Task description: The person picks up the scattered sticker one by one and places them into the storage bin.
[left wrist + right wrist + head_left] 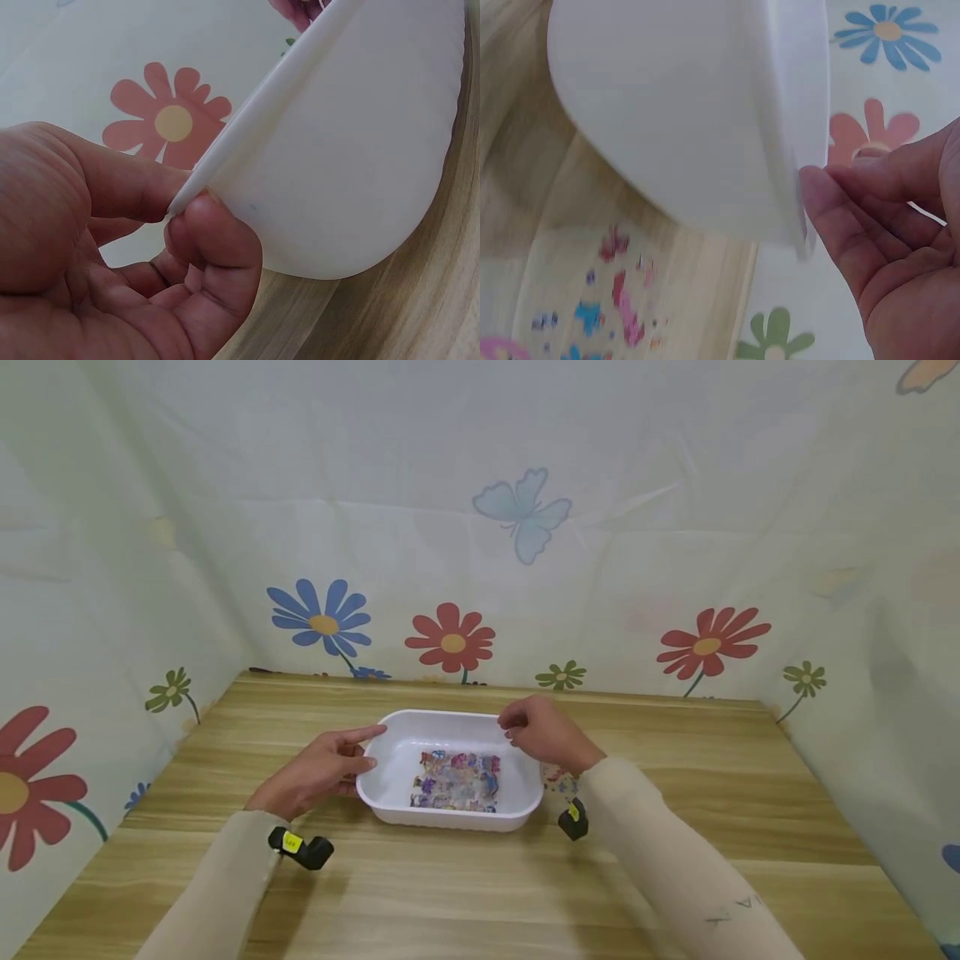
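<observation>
A white oval-cornered plastic tray (450, 820) stands on the wooden table. Inside lies a flat, shiny, see-through piece with many small colourful figures (457, 781), perhaps stickers; its exact kind is unclear. My left hand (318, 768) holds the tray's left end, thumb and a bent finger pinching the rim in the left wrist view. At the far right corner, my right hand (547, 735) has curled fingers on the rim, with a fingertip (817, 184) against its edge in the right wrist view. More small coloured pieces (622, 307) lie to the right, partly behind the right wrist.
The wooden table (420, 893) extends around the tray. Flower-printed cloth (600, 568) closes off the back and both sides. A black wrist-worn device (302, 847) sits by the left sleeve, another black device (573, 820) by the right.
</observation>
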A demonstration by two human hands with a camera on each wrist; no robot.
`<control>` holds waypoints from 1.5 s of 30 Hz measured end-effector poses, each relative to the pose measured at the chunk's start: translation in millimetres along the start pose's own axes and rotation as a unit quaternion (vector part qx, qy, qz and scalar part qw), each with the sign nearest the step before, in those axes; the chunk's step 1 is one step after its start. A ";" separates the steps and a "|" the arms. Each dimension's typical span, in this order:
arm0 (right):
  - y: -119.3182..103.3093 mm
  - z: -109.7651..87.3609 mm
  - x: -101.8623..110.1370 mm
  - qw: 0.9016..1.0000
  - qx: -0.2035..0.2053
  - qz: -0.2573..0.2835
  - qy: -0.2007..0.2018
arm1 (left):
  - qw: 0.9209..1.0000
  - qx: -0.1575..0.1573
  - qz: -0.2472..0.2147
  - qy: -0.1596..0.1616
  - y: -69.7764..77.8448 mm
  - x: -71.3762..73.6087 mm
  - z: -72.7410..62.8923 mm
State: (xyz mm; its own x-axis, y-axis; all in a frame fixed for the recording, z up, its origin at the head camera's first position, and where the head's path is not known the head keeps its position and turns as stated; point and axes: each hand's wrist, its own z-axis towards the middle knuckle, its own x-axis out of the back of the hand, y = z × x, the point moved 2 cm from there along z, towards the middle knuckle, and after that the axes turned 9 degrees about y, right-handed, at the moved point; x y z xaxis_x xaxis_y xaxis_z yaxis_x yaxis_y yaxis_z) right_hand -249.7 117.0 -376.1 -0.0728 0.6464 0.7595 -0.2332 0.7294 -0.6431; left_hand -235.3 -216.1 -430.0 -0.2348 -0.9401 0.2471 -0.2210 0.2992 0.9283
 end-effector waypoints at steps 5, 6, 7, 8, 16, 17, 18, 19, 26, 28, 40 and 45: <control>13.2 -5.7 12.6 0.998 -0.008 0.055 0.012 | 1.000 0.000 -0.001 -0.001 -0.5 0.2 -0.1; 15.0 -7.2 14.7 0.998 -0.011 0.066 0.013 | 1.000 0.000 -0.001 -0.002 -0.5 0.4 0.0; 16.5 -8.8 16.8 0.997 -0.013 0.075 0.015 | 1.000 0.000 -0.001 -0.002 -0.5 0.6 0.2; 18.2 -10.1 18.6 0.996 -0.017 0.083 0.017 | 1.000 0.000 -0.001 -0.003 -0.5 0.6 0.3; 40.1 -19.7 36.4 0.992 -0.039 0.118 0.032 | 1.000 0.008 0.002 -0.002 -1.8 -0.1 1.5; 43.6 -20.8 38.9 0.991 -0.041 0.120 0.033 | 1.000 0.007 0.001 -0.002 -1.7 -0.1 1.6; 47.2 -21.8 41.2 0.991 -0.044 0.122 0.034 | 1.000 0.005 0.001 -0.003 -1.9 0.0 1.8; 50.7 -23.0 43.5 0.991 -0.045 0.122 0.033 | 1.000 0.007 -0.001 0.000 -2.1 -0.2 2.1; 76.6 -30.0 54.6 0.992 -0.075 0.096 0.023 | 1.000 0.005 0.004 0.003 -3.5 -0.7 2.0; 84.8 -31.5 56.4 0.993 -0.086 0.075 0.023 | 1.000 0.004 0.005 0.004 -3.7 -1.1 2.0; 114.1 -40.9 60.4 0.995 -0.084 -0.048 0.029 | 1.000 0.003 0.005 0.005 -2.3 -2.1 0.8; 119.8 -44.8 57.3 0.990 -0.104 -0.086 0.028 | 1.000 0.005 0.004 0.004 -2.9 -2.0 1.2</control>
State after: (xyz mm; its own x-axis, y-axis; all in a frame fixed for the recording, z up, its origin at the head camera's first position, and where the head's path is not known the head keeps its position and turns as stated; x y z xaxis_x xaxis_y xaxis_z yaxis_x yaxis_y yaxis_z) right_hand -238.4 251.4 -414.0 0.0049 0.5162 0.8564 -0.0323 0.8561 -0.5159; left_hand -235.4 -215.0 -433.5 -0.2286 -0.9390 0.2568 -0.2288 0.3082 0.9234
